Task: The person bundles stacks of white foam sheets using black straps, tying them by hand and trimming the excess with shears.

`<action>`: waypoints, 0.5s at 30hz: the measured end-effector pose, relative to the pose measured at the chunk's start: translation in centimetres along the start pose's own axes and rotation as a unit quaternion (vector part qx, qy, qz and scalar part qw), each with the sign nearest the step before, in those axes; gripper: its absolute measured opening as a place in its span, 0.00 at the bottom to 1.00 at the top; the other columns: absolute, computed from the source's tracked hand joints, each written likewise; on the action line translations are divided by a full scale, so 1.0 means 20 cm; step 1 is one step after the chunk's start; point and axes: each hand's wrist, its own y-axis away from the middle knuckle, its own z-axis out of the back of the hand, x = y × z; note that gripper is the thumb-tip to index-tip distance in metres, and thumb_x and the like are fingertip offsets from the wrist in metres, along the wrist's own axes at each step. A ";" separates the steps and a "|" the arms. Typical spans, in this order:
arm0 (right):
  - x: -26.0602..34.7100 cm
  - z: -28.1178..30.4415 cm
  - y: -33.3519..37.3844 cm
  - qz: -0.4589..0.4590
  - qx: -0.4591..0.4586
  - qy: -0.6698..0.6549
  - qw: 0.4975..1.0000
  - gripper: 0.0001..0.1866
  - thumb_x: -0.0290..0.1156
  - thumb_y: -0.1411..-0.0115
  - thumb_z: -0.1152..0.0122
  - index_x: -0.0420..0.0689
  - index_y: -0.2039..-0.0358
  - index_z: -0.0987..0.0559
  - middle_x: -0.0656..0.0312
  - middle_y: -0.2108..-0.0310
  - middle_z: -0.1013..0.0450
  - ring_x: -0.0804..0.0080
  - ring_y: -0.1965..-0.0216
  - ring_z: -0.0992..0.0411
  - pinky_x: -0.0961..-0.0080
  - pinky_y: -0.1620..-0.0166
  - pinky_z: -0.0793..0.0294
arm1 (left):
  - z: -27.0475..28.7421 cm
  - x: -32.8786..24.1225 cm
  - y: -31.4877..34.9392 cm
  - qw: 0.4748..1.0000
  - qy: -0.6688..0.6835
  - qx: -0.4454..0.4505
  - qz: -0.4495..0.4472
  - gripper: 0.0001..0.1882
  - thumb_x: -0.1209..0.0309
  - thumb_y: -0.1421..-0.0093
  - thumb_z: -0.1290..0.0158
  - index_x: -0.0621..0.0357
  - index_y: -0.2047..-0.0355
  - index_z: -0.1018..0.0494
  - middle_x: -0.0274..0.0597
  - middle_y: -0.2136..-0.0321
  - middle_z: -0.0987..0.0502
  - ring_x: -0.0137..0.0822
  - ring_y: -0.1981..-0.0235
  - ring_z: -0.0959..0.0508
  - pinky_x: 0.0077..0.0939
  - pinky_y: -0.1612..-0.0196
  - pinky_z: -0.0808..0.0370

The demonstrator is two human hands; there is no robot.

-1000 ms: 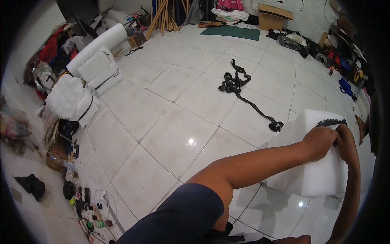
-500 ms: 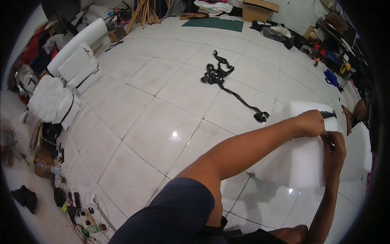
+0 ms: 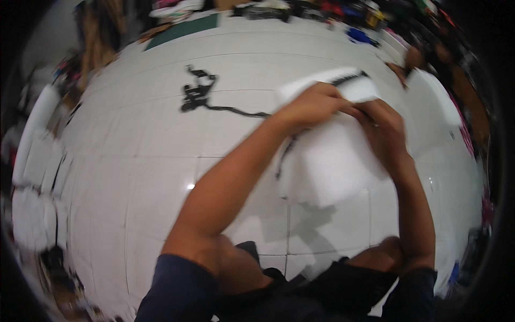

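A white foam bundle (image 3: 335, 161) lies on the tiled floor in front of me, with a black strip (image 3: 348, 79) running across its top. More of the strip hangs down the bundle's left side. My left hand (image 3: 319, 104) rests over the top of the bundle, its fingers closed and pinching. Close against it, my right hand (image 3: 385, 126) is closed too, and the fingertips of both hands meet above the foam. They seem to grip the strip there, though blur and the fingers hide the exact spot.
A tangle of black strip (image 3: 196, 96) lies on the floor ahead, its tail reaching toward the bundle. White foam sheet (image 3: 434, 99) stands to the right. Wrapped white bundles (image 3: 35, 214) sit at the far left. A green mat (image 3: 182, 31) and piled goods line the back.
My view has swung to the right, so the bundle and hands now sit nearer the middle. Both hands stay together at the bundle.
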 end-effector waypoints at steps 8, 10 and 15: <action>-0.14 0.09 0.10 -0.050 0.089 -0.012 0.995 0.10 0.35 0.43 0.42 0.42 0.74 0.28 0.56 0.75 0.29 0.55 0.72 0.30 0.63 0.69 0.32 | -0.03 -0.06 0.14 0.978 -0.203 -0.025 -0.038 0.12 0.62 0.39 0.49 0.59 0.71 0.27 0.32 0.77 0.29 0.23 0.76 0.32 0.20 0.72 0.33; -0.12 0.10 0.14 -0.054 0.115 -0.025 0.992 0.10 0.35 0.43 0.42 0.42 0.74 0.28 0.56 0.76 0.30 0.55 0.72 0.30 0.63 0.69 0.32 | -0.01 -0.08 0.22 0.980 -0.198 -0.016 0.027 0.11 0.63 0.41 0.47 0.59 0.72 0.28 0.31 0.79 0.30 0.21 0.77 0.33 0.18 0.75 0.36; 0.05 0.13 0.25 0.086 0.104 -0.065 0.989 0.05 0.29 0.46 0.43 0.44 0.74 0.29 0.60 0.77 0.31 0.63 0.74 0.30 0.68 0.71 0.30 | 0.16 -0.09 0.25 0.984 -0.041 0.062 0.161 0.08 0.66 0.45 0.44 0.58 0.74 0.28 0.26 0.85 0.36 0.19 0.86 0.41 0.16 0.83 0.46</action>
